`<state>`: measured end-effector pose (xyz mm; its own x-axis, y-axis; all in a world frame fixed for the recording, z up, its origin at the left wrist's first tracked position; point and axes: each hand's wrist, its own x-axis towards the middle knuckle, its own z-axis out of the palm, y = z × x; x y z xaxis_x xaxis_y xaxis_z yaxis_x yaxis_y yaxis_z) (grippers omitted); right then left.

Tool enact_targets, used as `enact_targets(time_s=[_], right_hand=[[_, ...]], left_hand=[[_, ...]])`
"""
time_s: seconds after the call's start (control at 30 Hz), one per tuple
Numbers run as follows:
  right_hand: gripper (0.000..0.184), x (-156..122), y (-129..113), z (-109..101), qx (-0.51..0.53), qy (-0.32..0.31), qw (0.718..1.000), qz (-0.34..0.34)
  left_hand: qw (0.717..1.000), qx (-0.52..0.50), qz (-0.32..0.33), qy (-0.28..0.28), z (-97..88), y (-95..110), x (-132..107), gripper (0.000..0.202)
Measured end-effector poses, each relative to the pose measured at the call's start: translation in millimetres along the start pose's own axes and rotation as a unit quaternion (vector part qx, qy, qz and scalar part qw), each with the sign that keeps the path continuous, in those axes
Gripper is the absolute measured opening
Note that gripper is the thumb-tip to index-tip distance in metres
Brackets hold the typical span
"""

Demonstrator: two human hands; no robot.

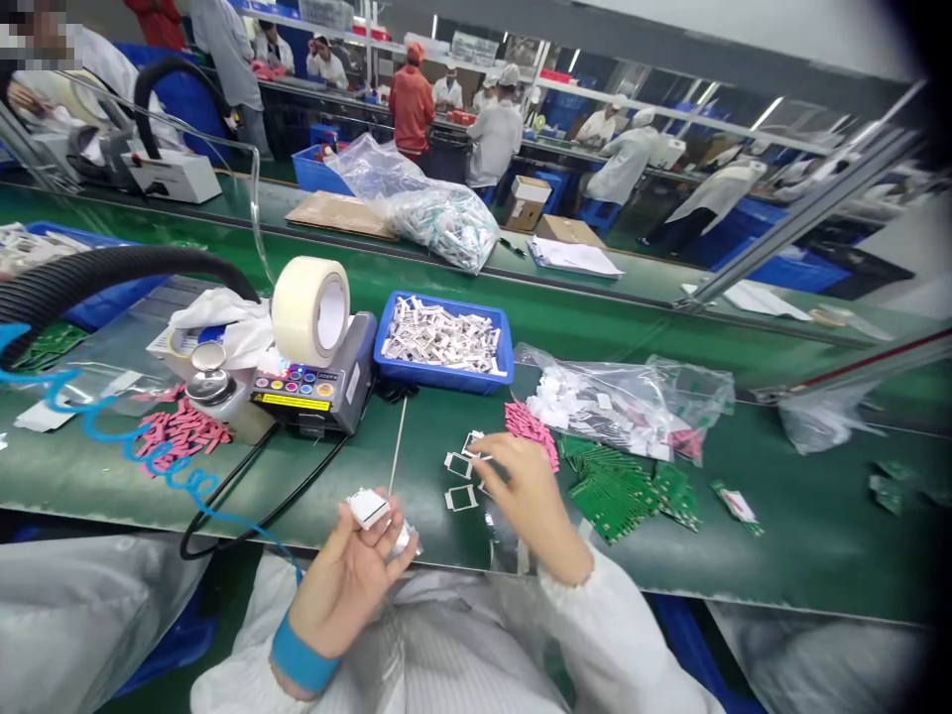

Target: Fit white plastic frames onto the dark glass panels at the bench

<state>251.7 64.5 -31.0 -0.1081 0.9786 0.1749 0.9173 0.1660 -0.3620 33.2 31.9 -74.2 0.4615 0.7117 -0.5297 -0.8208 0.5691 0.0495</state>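
Observation:
My left hand [349,575], with a blue band at the wrist, is turned palm up. Its thumb and fingers hold a small white rectangular part [369,508] with a dark line along one edge. Another pale, shiny piece [404,539] shows by the lower fingers; whether it is held I cannot tell. My right hand [525,486] reaches over the green table, fingers apart, at several small white rectangular frames [460,498]. Its fingertips are at the farthest frame [471,443]; contact is unclear. Part of the frames is hidden beneath this hand.
A blue bin [446,377] of white parts stands behind, beside a tape dispenser [304,392] carrying a tape roll [301,309]. Pink strips [532,426], green circuit boards [614,491] and a plastic bag [632,397] lie rightward. A coiled blue cord [160,458] crosses the left side.

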Motion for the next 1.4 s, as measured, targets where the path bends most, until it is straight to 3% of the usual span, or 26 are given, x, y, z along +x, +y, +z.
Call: enact_targets(time_s=[0.1,0.2,0.47,0.53,0.63,0.73,0.87,1.0,1.1,1.23,1.33,1.4], right_hand=[[0.016,4,57,2,-0.065,-0.002,0.995,0.078],[0.020,7,88,9,-0.094,-0.024,0.990,0.099],[0.011,15,104,5,-0.086,-0.044,0.995,0.021],[0.009,17,93,-2,-0.079,-0.025,0.996,0.009],[0.013,12,50,-16,0.003,0.012,0.999,-0.050],[0.013,2,-8,-29,0.173,0.040,0.964,-0.198],[0.008,-5,-59,-31,0.158,0.063,0.938,-0.303],[0.012,-2,-67,-25,0.114,0.082,0.932,-0.333],[0.016,2,-68,-22,0.112,0.058,0.925,-0.359],[0.016,-1,-73,-10,0.178,0.020,0.926,-0.333],[0.011,-9,-73,6,0.214,0.021,0.938,-0.270],[0.022,-15,-70,17,0.206,0.006,0.946,-0.251]], left_hand=[[0.999,0.017,-0.009,-0.038,-2.3,-2,1,0.025],[0.997,0.051,0.008,-0.052,1.5,-7,1,0.031],[0.984,0.140,0.082,-0.077,13.7,-7,-12,0.039],[0.980,0.155,0.099,-0.081,14.6,-7,-14,0.038],[0.973,0.185,0.116,-0.077,15.1,-7,-16,0.039],[0.963,0.223,0.136,-0.061,15.9,-8,-18,0.042],[0.956,0.250,0.144,-0.059,16.6,-8,-19,0.040],[0.957,0.244,0.148,-0.044,15.4,-7,-20,0.041],[0.959,0.242,0.142,-0.039,18.1,-6,-20,0.042],[0.967,0.221,0.125,-0.026,21.9,-6,-25,0.039],[0.974,0.195,0.114,0.024,5.7,-4,-28,0.040],[0.976,0.178,0.095,0.081,-16.7,1,-23,0.049]])
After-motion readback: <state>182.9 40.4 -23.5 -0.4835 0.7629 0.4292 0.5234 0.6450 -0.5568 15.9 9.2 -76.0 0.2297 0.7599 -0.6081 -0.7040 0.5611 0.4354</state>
